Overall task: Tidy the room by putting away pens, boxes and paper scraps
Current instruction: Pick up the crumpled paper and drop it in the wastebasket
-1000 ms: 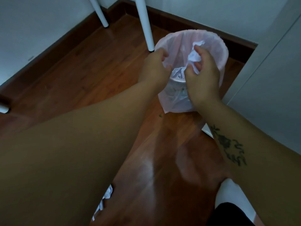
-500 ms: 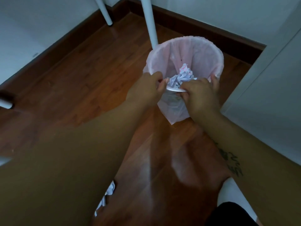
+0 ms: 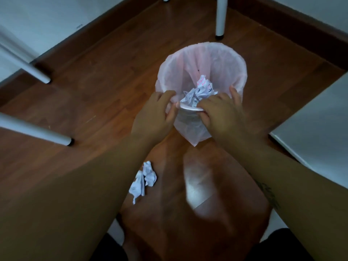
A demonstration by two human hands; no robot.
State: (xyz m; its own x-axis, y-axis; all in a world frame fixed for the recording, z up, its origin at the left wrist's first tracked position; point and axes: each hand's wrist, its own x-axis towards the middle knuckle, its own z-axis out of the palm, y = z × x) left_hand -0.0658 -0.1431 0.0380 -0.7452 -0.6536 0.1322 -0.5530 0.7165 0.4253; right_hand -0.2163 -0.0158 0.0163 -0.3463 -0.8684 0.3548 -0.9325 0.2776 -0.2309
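A round waste bin lined with a thin pink bag [image 3: 222, 59] stands on the wooden floor. Crumpled white paper [image 3: 202, 89] lies inside it, near the front rim. My left hand [image 3: 156, 115] pinches the bag's edge at the bin's near-left rim. My right hand [image 3: 224, 113] grips the bag and rim at the near right, thumb hooked over the edge. Between them a strip of bare rim shows. More crumpled paper scraps [image 3: 145, 179] lie on the floor below my left forearm.
White furniture legs stand at the back [image 3: 220, 17] and at the left [image 3: 37, 136]. A white cabinet [image 3: 316, 125] is close on the right. Dark skirting runs along the walls behind the bin.
My hands have dropped from above the bin's mouth to its near rim and closed on the bag's edge. The paper now lies inside. The view has pulled back, showing scraps on the floor.
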